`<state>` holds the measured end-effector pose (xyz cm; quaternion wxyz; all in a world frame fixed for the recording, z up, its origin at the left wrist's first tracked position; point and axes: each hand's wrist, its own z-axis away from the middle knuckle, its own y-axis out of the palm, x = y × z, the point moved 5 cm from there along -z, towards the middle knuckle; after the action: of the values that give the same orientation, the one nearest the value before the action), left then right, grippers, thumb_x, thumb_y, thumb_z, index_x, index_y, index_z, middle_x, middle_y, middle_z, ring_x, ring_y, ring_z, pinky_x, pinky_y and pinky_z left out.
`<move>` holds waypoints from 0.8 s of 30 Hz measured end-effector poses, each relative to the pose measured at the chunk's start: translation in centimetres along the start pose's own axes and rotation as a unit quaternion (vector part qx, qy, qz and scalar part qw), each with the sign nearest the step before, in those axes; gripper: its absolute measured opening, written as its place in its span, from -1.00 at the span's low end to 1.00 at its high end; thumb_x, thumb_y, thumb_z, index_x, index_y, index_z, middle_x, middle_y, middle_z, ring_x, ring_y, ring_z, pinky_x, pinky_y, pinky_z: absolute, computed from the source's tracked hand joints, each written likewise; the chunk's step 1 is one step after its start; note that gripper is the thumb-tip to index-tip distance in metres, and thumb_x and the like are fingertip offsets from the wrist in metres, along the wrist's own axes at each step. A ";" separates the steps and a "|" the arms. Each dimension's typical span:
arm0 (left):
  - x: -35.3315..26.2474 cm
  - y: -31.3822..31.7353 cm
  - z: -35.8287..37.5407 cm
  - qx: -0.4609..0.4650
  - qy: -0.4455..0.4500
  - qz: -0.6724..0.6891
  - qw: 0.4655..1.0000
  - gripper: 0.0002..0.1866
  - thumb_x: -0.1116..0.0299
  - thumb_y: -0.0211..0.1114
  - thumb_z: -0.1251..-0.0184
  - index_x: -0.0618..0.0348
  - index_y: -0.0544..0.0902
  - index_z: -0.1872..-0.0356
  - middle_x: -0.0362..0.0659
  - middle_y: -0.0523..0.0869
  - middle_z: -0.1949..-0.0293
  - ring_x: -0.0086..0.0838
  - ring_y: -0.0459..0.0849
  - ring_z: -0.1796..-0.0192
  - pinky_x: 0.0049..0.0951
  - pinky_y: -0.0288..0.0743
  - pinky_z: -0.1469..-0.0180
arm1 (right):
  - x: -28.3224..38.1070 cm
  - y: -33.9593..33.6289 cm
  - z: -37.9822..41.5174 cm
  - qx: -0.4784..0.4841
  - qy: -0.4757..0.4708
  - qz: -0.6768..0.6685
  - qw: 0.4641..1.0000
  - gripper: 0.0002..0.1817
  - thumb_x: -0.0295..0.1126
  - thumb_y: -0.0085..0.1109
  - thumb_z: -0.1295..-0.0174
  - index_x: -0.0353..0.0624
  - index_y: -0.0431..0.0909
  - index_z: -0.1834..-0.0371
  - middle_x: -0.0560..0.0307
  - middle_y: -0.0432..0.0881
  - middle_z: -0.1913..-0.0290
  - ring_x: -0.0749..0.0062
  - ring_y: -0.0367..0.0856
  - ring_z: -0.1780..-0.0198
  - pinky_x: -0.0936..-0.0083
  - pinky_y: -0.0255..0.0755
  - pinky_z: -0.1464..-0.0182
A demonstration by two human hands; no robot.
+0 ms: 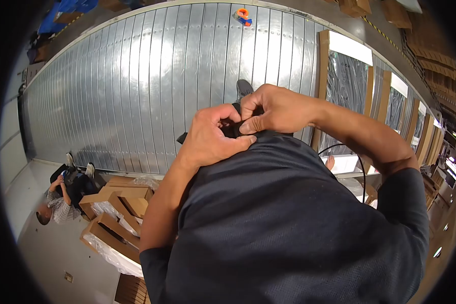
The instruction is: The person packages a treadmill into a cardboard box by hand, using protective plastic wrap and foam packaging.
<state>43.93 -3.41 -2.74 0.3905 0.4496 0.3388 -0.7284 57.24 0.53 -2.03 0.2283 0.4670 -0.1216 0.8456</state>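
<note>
A small black fabric piece (231, 126), perhaps a strap end or a fold of clothing, is pinched between both hands at the lower hem of the person's dark navy knit shirt (289, 223). It sits at waist level, close against the body, which lets both hands work it without reaching. The left hand (213, 139) curls over it, fingers bent and thumb pressing into the black fabric from above. The right hand (273, 109) meets it from the other side, thumb and forefinger clamped on the same piece, so the two grips oppose each other as for pulling or fastening. What exactly the piece is cannot be told, since the fingers cover most of it.

Just past the hands a grey shoe (244, 87) shows on the long ribbed silvery metal panel (137, 86) the person stands at or on. Near the panel's far edge lies an orange and blue tape dispenser (243, 16). Along its right edge stand wooden-framed panels wrapped in plastic film (347, 76). Beyond its left corner, opened brown cardboard boxes (119, 213) are stacked, with a co-worker in a checked shirt (61, 200) beside them.
</note>
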 end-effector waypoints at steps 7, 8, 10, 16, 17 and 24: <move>0.5 -0.1 0.7 -0.020 0.030 0.017 0.999 -0.73 0.49 0.47 0.15 0.26 0.55 0.41 -0.27 0.58 0.47 -0.70 0.47 0.42 -0.65 0.37 0.38 | -4.2 1.8 1.0 -0.049 0.008 -0.509 0.860 -0.88 -0.46 0.18 -0.18 -0.31 0.57 0.42 0.28 0.48 0.58 0.68 0.32 0.56 0.70 0.17 0.54; 0.5 0.0 0.6 -0.008 0.025 0.015 1.000 -0.73 0.49 0.47 0.15 0.26 0.55 0.41 -0.27 0.58 0.47 -0.70 0.47 0.42 -0.65 0.37 0.37 | -4.7 1.6 0.7 -0.016 0.001 -0.475 0.880 -0.86 -0.42 0.18 -0.20 -0.29 0.56 0.39 0.26 0.48 0.58 0.73 0.28 0.60 0.74 0.11 0.58; 0.5 0.4 0.4 0.007 0.017 0.000 1.000 -0.74 0.50 0.47 0.15 0.26 0.56 0.41 -0.27 0.59 0.47 -0.70 0.48 0.40 -0.65 0.38 0.35 | -3.9 0.5 0.7 0.017 -0.019 -0.336 0.942 -0.80 -0.35 0.16 -0.23 -0.28 0.57 0.42 0.28 0.49 0.57 0.73 0.29 0.61 0.73 0.15 0.56; -0.1 1.1 -0.3 0.030 0.000 0.011 0.999 -0.76 0.49 0.46 0.13 0.26 0.58 0.42 -0.26 0.60 0.48 -0.70 0.50 0.39 -0.64 0.39 0.35 | -0.9 -0.1 1.2 0.061 -0.013 -0.103 0.993 -0.81 -0.33 0.13 -0.27 -0.23 0.54 0.39 0.32 0.53 0.52 0.75 0.35 0.60 0.74 0.22 0.56; -0.3 1.0 -0.3 0.026 -0.005 0.022 0.999 -0.77 0.48 0.46 0.13 0.26 0.59 0.42 -0.26 0.61 0.48 -0.70 0.50 0.39 -0.64 0.39 0.35 | -1.2 -0.1 1.1 0.064 0.022 -0.132 0.989 -0.81 -0.32 0.13 -0.28 -0.21 0.54 0.39 0.33 0.53 0.53 0.74 0.38 0.59 0.74 0.23 0.56; -1.5 1.2 -1.5 0.055 -0.078 -0.052 0.994 -0.74 0.31 0.38 0.20 0.35 0.61 0.58 -0.15 0.53 0.72 -0.59 0.40 0.64 -0.50 0.31 0.54 | -3.0 0.4 0.9 0.026 0.025 -0.318 0.947 -0.79 -0.34 0.09 -0.30 -0.22 0.51 0.44 0.23 0.56 0.57 0.65 0.47 0.60 0.75 0.28 0.56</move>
<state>46.02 -2.33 -2.09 0.3524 0.3937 0.2897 -0.7981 59.06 -1.03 -4.03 0.4762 0.4656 0.0611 0.7434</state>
